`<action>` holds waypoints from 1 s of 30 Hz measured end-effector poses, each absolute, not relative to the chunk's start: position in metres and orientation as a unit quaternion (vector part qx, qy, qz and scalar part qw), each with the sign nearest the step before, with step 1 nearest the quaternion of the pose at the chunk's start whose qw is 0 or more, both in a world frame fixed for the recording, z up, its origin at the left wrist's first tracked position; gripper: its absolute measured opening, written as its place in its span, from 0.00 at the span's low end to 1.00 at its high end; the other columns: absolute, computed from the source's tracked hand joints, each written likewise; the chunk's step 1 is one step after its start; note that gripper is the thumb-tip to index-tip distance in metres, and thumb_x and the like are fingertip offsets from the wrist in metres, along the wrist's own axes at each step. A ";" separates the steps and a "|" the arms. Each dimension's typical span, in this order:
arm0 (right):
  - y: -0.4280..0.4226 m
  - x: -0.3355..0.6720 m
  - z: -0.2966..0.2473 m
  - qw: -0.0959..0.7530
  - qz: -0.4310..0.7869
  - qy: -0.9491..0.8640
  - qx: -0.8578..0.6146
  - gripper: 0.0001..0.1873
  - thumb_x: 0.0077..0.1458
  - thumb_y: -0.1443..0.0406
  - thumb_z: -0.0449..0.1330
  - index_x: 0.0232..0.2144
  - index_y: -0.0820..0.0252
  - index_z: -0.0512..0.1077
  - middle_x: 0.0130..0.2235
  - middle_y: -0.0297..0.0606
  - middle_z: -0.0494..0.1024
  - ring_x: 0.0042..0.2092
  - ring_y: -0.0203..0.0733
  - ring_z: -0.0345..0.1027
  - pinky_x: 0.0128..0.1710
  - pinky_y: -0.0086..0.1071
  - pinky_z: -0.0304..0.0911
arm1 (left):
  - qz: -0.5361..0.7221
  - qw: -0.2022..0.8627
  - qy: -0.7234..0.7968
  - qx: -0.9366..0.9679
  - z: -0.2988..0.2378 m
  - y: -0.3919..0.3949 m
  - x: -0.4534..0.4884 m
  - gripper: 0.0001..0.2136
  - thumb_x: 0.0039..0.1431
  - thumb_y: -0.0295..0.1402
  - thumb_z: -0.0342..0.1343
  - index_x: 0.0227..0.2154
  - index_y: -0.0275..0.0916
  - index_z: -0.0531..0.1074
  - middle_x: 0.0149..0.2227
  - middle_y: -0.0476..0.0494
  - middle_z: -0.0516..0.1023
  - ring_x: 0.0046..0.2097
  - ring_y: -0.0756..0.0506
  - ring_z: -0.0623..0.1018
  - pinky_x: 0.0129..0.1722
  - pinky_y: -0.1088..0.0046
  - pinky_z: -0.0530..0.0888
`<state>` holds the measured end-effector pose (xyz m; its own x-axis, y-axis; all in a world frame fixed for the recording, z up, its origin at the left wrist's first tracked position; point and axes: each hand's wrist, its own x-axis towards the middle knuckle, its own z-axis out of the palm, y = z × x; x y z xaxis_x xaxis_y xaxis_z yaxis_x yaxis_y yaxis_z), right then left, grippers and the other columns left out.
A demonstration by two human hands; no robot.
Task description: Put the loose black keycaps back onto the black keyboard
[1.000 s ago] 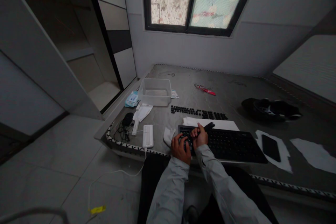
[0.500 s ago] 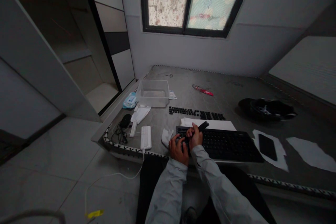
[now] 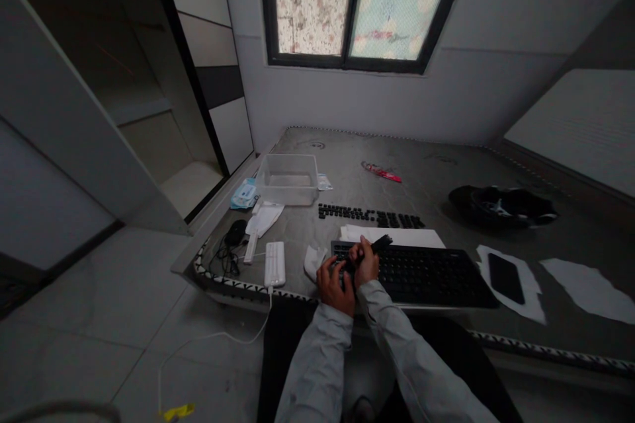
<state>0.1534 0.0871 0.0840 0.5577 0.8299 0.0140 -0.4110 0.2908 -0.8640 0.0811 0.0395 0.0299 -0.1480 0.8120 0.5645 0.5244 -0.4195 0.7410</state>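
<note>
A black keyboard (image 3: 426, 272) lies near the front edge of a grey mattress-like surface (image 3: 436, 172). My right hand (image 3: 366, 264) is closed round a slim black tool (image 3: 380, 244) that sticks up and to the right over the keyboard's left end. My left hand (image 3: 333, 284) rests with curled fingers on the keyboard's left corner, touching the keys. Behind the keyboard lies a white sheet (image 3: 397, 236) and a row of loose black keycaps (image 3: 370, 215).
A clear plastic box (image 3: 288, 178), a white power strip (image 3: 274, 263), a black mouse (image 3: 233, 232), a crumpled tissue (image 3: 313, 259) and a wipes pack (image 3: 243, 194) lie at left. A black phone (image 3: 504, 277) on white paper and a dark bag (image 3: 501, 203) are at right. Tiled floor lies left.
Both hands have stayed on the keyboard's left end with the tool slightly shifted; the view has drifted a little, moving everything slightly left and up.
</note>
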 end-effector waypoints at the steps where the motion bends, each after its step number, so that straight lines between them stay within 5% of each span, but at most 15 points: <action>1: 0.088 0.153 0.085 0.767 0.405 -0.232 -0.440 0.24 0.51 0.51 0.60 0.16 0.56 0.54 0.12 0.25 0.60 0.16 0.30 0.52 0.15 0.26 0.44 | 0.550 0.131 0.521 0.640 0.029 0.040 0.081 0.12 0.60 0.33 0.49 0.42 0.40 0.74 0.49 0.37 0.70 0.52 0.40 0.69 0.51 0.58 0.67; 13: 0.103 0.153 0.087 0.702 0.456 -0.248 -0.488 0.25 0.44 0.51 0.63 0.14 0.55 0.54 0.10 0.24 0.56 0.13 0.28 0.44 0.13 0.28 0.37 | 0.553 0.146 0.516 0.638 0.025 0.041 0.080 0.10 0.57 0.30 0.50 0.39 0.40 0.75 0.49 0.39 0.70 0.51 0.41 0.68 0.51 0.58 0.67; 30: 0.080 0.170 0.102 0.767 0.488 -0.166 -0.383 0.23 0.47 0.55 0.62 0.15 0.56 0.54 0.12 0.24 0.55 0.16 0.29 0.49 0.17 0.27 0.47 | 0.523 0.159 0.505 0.668 0.034 0.040 0.072 0.15 0.53 0.27 0.54 0.44 0.45 0.75 0.52 0.41 0.67 0.53 0.40 0.67 0.53 0.57 0.67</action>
